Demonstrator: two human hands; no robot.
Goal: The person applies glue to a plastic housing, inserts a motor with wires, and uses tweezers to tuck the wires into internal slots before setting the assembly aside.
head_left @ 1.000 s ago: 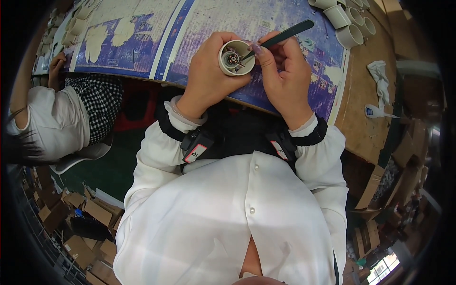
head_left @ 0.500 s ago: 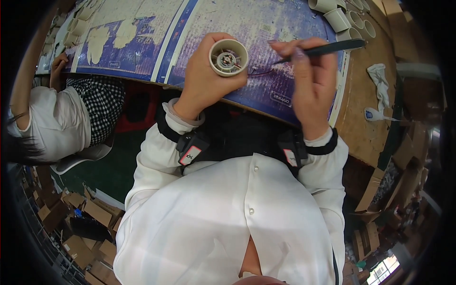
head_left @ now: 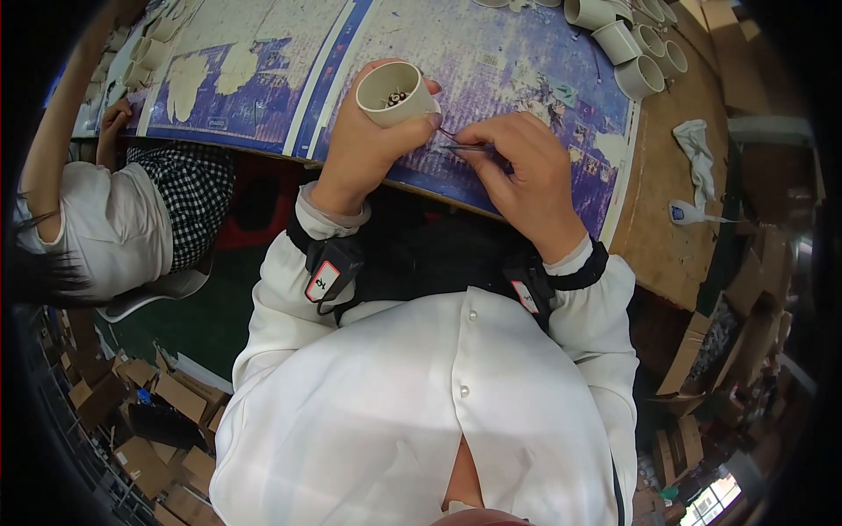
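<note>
- The left hand [head_left: 368, 145] grips a cream, cup-shaped cylindrical housing [head_left: 405, 112] with metallic parts [head_left: 397, 97] inside.
- Just right of the housing, the right hand [head_left: 526, 167] pinches a slim dark tool [head_left: 467, 147].
- More cream cylinders [head_left: 638, 77] lie well right of the housing.

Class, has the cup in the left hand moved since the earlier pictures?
Yes: the cup has moved left, closer to the white table stripe.

A cream-white cylindrical housing [head_left: 379, 88] is held tilted, open end up, with a small motor [head_left: 397, 98] (partly shadowed) seen inside; dark tweezers [head_left: 481, 148] are held near a thin wire [head_left: 447, 133] beside it.
</note>
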